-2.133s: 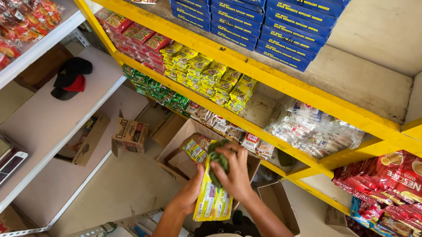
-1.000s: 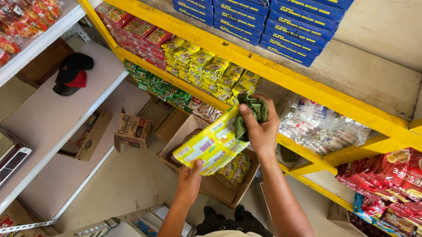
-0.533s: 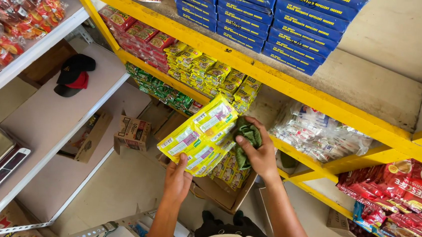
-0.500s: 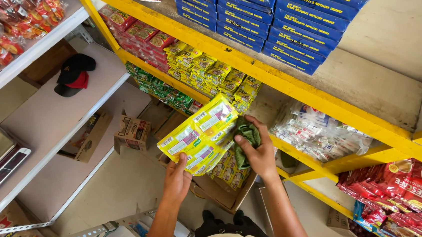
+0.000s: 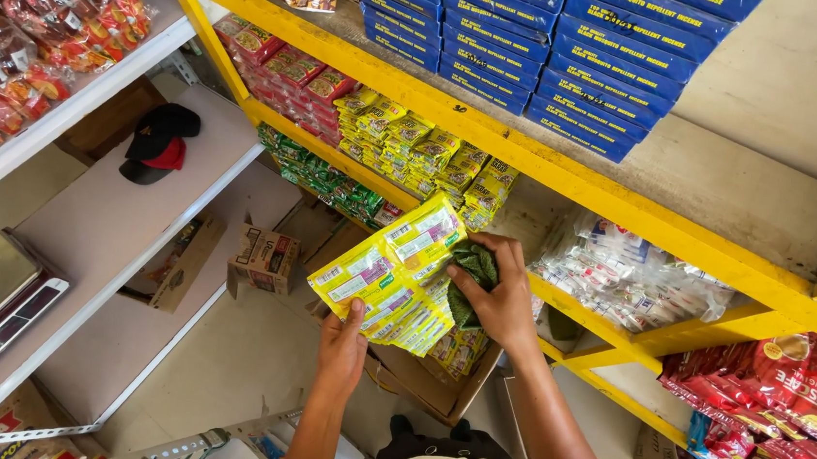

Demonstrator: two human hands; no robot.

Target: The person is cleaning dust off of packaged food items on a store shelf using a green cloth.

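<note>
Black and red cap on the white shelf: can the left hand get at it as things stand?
Probably not directly. The left hand grips the lower end of the yellow packet strip, so it isn't free, and the cap lies well off to its left, though nothing stands between them.

Yellow-framed shelving (image 5: 569, 169) ran across the top, its boards packed with goods, while a white shelf (image 5: 88, 224) stood off to the left. Below lay a pale floor (image 5: 252, 363), concrete perhaps, with open cardboard boxes (image 5: 265, 259) resting on it in even daylight.
</note>
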